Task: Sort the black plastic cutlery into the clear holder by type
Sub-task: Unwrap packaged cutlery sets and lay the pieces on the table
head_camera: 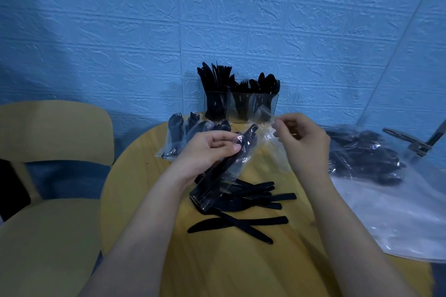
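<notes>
Filling the background is a blue textured wall (120, 31), and below it a round yellow table (229, 260) takes up the middle of the view, with a tan wooden chair (48, 224) to its left. Along the table's right side lies a large clear plastic bag (386, 200) with black cutlery bunched inside. At the table's far edge, against the wall, stands the clear holder (241, 106), already packed with upright black cutlery in separate sections. Near the centre of the table lies a loose pile of black knives (253, 200), some crossing one another. Left of the holder sit a few wrapped cutlery packets (176, 137). The left hand (207, 152) is curled closed around a clear-wrapped packet of black cutlery (224, 171), held tilted above the knives. The right hand (301, 140) is raised just beside it, thumb and fingers pinching a strip of clear wrapper (270, 132).
</notes>
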Available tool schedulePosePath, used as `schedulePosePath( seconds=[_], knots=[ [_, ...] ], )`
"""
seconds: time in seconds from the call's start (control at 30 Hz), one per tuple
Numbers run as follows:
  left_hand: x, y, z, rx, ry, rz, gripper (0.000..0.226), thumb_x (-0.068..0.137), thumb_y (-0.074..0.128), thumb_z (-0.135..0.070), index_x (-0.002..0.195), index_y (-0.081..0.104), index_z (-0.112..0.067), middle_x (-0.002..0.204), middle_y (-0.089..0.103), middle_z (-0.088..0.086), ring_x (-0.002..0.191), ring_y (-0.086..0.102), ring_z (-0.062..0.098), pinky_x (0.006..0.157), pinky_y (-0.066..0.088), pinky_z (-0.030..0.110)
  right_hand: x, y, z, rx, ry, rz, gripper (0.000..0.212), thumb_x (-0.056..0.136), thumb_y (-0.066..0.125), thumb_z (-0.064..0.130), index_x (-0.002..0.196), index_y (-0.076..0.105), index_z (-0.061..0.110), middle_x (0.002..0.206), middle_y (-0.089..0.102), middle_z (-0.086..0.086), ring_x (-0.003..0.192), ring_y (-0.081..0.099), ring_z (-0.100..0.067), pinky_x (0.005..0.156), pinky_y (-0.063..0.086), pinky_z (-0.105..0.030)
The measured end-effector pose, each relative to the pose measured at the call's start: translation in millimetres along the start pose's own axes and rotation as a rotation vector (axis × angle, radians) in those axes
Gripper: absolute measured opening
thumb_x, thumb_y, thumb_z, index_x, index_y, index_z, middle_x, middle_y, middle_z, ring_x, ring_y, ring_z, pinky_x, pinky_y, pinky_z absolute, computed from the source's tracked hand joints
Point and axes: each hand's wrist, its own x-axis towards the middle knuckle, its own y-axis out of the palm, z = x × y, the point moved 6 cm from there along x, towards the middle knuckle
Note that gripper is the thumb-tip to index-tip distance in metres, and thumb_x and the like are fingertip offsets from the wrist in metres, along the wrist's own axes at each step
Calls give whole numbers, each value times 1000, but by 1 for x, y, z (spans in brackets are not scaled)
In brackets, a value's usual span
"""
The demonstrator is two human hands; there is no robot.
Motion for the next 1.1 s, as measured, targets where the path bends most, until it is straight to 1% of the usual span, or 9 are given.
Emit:
schedulePosePath(
  seconds=[0.17, 0.23, 0.3, 0.43, 0.6, 0.77, 0.83, 0.97, 1.1],
  knots=[
    [-1, -4, -2, 0, 15, 20, 25, 85, 64, -5, 94, 69, -28, 85, 74, -2, 79, 69, 9, 69, 54, 20, -5, 10, -21, 486, 465, 111, 11, 89, 59, 3, 81, 65, 10, 71, 63, -2, 59, 59, -11, 58, 52, -20],
    [0, -10, 0, 59, 28, -34, 25, 85, 65, -6, 91, 69, -31, 84, 73, -6, 81, 68, 7, 75, 54, 20, -1, 1, -19, 268, 303, -3, 7, 89, 63, 9, 87, 64, 16, 77, 63, 4, 69, 60, -10, 64, 52, -20],
    [2, -14, 1, 142, 39, -72, 25, 84, 67, -9, 90, 67, -33, 88, 72, -7, 85, 67, 5, 80, 53, 19, 0, -6, -1, 30, -13, -85, 11, 87, 66, 11, 87, 63, 21, 79, 61, 10, 72, 57, -2, 69, 47, -14],
    [2, -11, 0, 213, 72, -37, 23, 83, 69, -11, 88, 66, -33, 87, 69, -14, 79, 64, -7, 74, 49, 9, -11, 20, 13, -232, -321, 159, 13, 85, 70, 15, 97, 70, 17, 90, 63, 8, 79, 55, -3, 75, 43, -8],
    [1, -8, -3, 282, 130, -9, 18, 83, 69, -12, 89, 67, -29, 85, 69, -12, 80, 64, -5, 76, 49, 11, -10, 30, -8, -146, 24, 350, 10, 82, 72, 20, 86, 65, 26, 81, 63, 10, 78, 59, -4, 69, 42, -7],
    [0, -9, -5, 317, 173, -23, 22, 81, 70, -11, 90, 68, -31, 87, 71, -12, 84, 66, 1, 80, 51, 15, -12, 35, -12, 32, 156, 481, 14, 80, 73, 8, 89, 66, 16, 71, 65, 10, 65, 61, 3, 68, 48, -10],
    [2, -15, -7, 308, 206, -105, 24, 80, 71, -16, 94, 66, -35, 92, 71, -13, 89, 66, 1, 82, 51, 17, -10, 31, -15, 96, 191, 442, 14, 80, 71, 4, 87, 65, 15, 73, 67, 6, 65, 64, 1, 64, 48, -11],
    [4, -55, -3, 149, 172, -456, 18, 85, 60, -34, 103, 62, -33, 106, 66, -7, 101, 62, 9, 86, 49, 22, 0, 14, -29, 277, 307, 234, 13, 83, 67, 1, 87, 65, 13, 75, 70, 0, 66, 68, -4, 59, 51, -15],
    [8, -51, 17, -14, -1, -314, 27, 91, 56, -15, 118, 60, -10, 111, 65, 4, 103, 64, 19, 80, 56, 22, 0, 6, -44, 411, 437, 148, 13, 85, 64, 0, 89, 63, 13, 73, 71, 1, 68, 70, -7, 54, 48, -14]
  ],
)
